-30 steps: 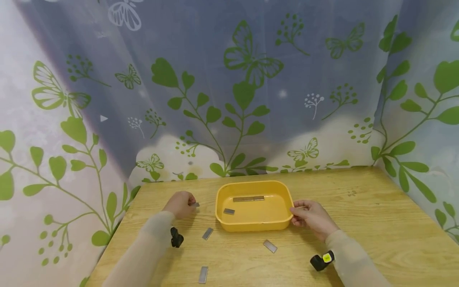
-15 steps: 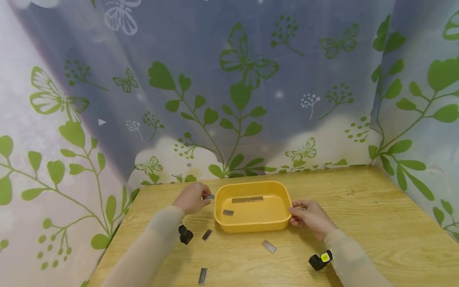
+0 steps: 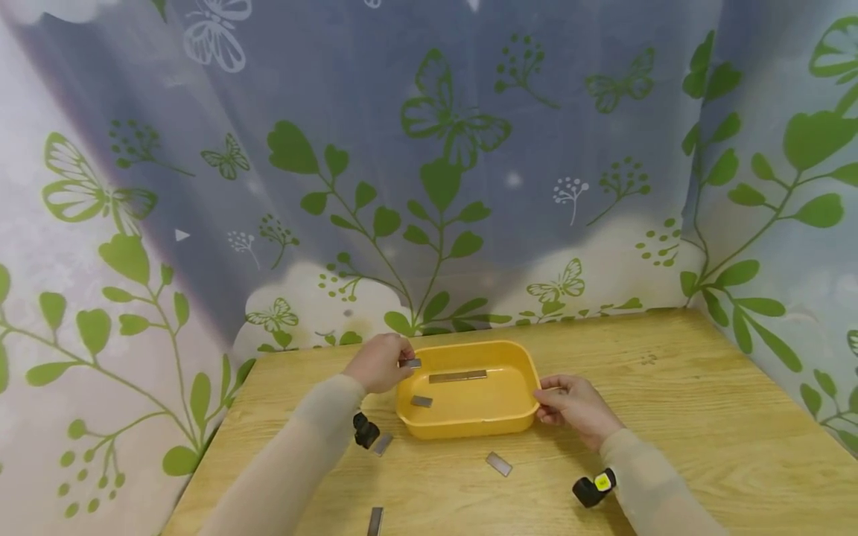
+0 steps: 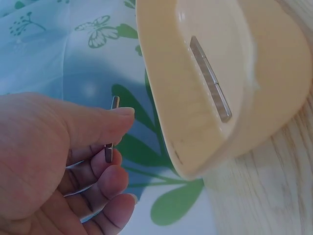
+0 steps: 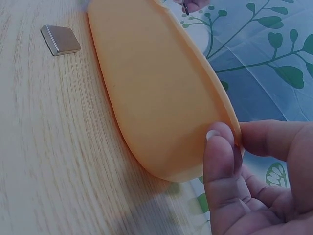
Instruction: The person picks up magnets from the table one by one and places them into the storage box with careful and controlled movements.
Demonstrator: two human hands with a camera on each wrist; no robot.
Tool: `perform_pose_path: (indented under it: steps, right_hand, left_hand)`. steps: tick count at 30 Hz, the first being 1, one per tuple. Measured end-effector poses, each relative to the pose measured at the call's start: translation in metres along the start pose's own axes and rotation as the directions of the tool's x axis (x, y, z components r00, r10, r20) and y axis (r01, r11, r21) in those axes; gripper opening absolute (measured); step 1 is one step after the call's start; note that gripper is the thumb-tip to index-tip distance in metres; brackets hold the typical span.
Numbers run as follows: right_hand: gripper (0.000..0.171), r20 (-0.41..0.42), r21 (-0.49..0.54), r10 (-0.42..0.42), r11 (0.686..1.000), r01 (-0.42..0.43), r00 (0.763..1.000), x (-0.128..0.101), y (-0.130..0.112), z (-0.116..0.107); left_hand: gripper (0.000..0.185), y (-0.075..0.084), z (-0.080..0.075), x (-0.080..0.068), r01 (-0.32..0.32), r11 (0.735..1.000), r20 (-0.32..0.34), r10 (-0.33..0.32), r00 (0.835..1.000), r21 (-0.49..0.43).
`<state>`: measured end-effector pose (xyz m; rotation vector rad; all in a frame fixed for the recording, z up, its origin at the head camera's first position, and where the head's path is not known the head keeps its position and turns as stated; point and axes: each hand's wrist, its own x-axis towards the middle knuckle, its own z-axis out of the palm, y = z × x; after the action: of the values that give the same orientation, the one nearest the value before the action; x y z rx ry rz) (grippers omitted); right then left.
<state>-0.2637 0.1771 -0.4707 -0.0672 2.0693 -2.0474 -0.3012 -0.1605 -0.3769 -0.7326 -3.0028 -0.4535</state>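
Between thumb and fingers my left hand (image 3: 380, 363) pinches a small flat metal block (image 4: 109, 152), held at the left rim of a yellow plastic tub (image 3: 469, 427). My right hand (image 3: 580, 409) grips the tub's right rim, thumb on one side and fingertips on the other, as the right wrist view shows. Inside the tub, a row of metal blocks (image 3: 457, 377) lies end to end along the far side, and a single block (image 3: 421, 401) rests near the left end. From the left wrist view, the held block stands on edge in the fingers, apart from the tub.
On the wooden table (image 3: 670, 387) lie more loose blocks: one block (image 3: 499, 464) in front of the tub, another block (image 3: 383, 445) beside the left wrist camera, and a third block (image 3: 375, 521) at the near edge. A patterned curtain (image 3: 348, 186) hangs behind.
My left hand has carried the pinched block rightward and up, from the table left of the tub to its left rim. My right hand keeps its grip on the tub.
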Motion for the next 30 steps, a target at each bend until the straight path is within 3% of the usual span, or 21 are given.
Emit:
perform_pose_path:
  steps: [6,16,30]
  right_hand:
    - [0.043,0.002,-0.006,0.0,1.0,0.0,1.0,0.0,-0.001,0.0]
    - [0.043,0.003,-0.008,0.001,1.0,-0.001,1.0,-0.001,0.0,0.0]
    - [0.043,-0.004,-0.001,0.015,1.0,-0.015,1.0,-0.001,-0.002,0.001]
  left_hand:
    - [0.008,0.01,0.001,0.011,-0.027,1.0,0.027,0.027,0.999,-0.009]
    - [0.015,0.027,0.008,0.031,-0.011,1.0,0.077,0.013,0.997,-0.025]
    - [0.009,0.033,0.027,0.066,-0.035,0.999,0.124,0.034,0.992,0.0]
